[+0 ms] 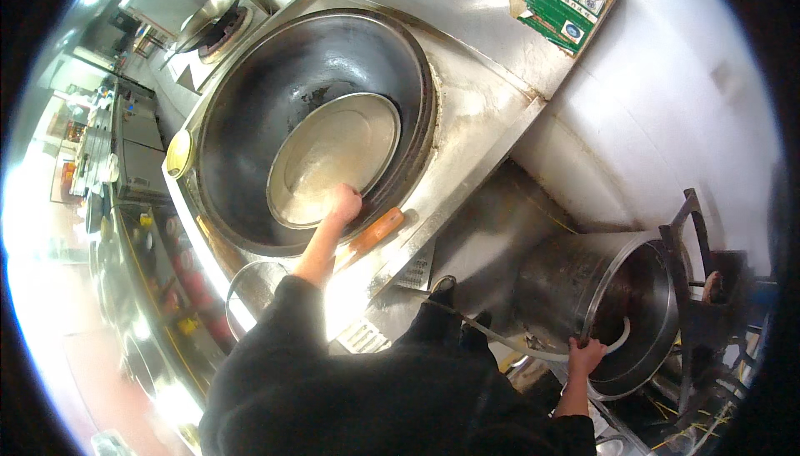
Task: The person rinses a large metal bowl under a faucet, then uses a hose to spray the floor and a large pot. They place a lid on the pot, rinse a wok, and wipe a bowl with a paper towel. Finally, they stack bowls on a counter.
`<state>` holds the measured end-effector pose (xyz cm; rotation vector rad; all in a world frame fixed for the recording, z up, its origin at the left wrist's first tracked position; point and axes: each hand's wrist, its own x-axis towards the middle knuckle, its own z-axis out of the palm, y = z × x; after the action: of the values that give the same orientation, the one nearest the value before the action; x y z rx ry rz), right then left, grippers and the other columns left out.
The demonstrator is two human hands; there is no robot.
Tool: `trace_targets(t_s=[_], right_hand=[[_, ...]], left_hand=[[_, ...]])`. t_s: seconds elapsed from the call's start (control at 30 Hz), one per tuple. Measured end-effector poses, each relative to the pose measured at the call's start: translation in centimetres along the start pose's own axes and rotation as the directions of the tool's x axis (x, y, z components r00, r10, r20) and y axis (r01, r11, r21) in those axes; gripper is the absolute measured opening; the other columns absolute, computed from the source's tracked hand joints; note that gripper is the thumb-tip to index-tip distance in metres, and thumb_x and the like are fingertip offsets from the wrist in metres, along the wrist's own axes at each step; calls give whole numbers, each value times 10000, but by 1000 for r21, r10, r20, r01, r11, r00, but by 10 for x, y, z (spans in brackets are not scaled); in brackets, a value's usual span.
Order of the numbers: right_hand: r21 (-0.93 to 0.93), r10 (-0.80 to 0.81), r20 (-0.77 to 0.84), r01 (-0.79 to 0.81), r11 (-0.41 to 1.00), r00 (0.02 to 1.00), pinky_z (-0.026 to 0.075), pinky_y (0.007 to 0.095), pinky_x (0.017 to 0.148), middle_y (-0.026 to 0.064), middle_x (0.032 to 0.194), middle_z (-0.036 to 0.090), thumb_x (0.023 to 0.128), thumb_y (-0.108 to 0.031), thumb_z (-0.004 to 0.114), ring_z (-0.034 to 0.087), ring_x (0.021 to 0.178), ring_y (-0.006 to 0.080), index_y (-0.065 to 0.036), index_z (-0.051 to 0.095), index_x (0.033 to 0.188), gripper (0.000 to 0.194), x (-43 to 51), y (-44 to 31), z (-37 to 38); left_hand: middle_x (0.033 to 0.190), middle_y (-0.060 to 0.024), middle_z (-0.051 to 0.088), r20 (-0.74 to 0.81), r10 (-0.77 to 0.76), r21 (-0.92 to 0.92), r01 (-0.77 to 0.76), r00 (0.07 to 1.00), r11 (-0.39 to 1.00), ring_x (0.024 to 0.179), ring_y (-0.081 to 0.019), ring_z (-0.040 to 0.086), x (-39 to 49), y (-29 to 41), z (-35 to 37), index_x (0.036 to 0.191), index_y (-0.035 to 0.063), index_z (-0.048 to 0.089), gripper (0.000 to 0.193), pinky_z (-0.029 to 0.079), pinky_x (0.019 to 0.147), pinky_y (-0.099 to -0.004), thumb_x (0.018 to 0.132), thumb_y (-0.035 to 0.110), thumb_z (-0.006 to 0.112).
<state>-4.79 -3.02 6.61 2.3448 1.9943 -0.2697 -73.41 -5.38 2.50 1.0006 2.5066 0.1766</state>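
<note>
My left hand (345, 203) is closed on the near rim of a round, shallow metal basin (340, 149). The basin lies tilted inside a large dark wok (250, 124) set into a stainless steel stove top. Over on the right, my right hand (586, 355) grips a pale flexible hose (531, 352) at the rim of a tall steel barrel pot (581, 274). The hose's curved end (625, 331) hangs at the pot's mouth. An orange-brown wooden handle (378, 231) rests at the wok's near edge, and whatever it belongs to is hidden.
A yellowish dish (180, 153) sits at the stove's left edge. Another wok (215, 15) stands on a burner farther back. A dark metal frame (678, 306) is beside the barrel pot. Steel counters and shelves (134, 143) line the left.
</note>
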Motion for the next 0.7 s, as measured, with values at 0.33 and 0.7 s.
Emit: trace_targets(t_s=[0.33, 0.7], right_hand=[[-61, -112, -99, 106, 992, 989, 439, 488, 861, 169, 869, 610, 647, -295, 829, 512, 978, 380, -1, 663, 751, 353, -2, 12, 9], [-46, -92, -87, 88, 995, 992, 458, 467, 875, 176, 889, 625, 657, -358, 809, 533, 997, 370, 42, 678, 793, 442, -3, 14, 4]], left_hand=[[937, -158, 640, -229, 91, 198, -45, 969, 979, 914, -320, 645, -107, 60, -65, 865, 33, 644, 383, 521, 795, -417, 742, 384, 735], [825, -144, 649, -466, 254, 242, -153, 848, 958, 830, -360, 626, -104, 48, -172, 763, 86, 597, 102, 489, 704, -454, 686, 126, 649]])
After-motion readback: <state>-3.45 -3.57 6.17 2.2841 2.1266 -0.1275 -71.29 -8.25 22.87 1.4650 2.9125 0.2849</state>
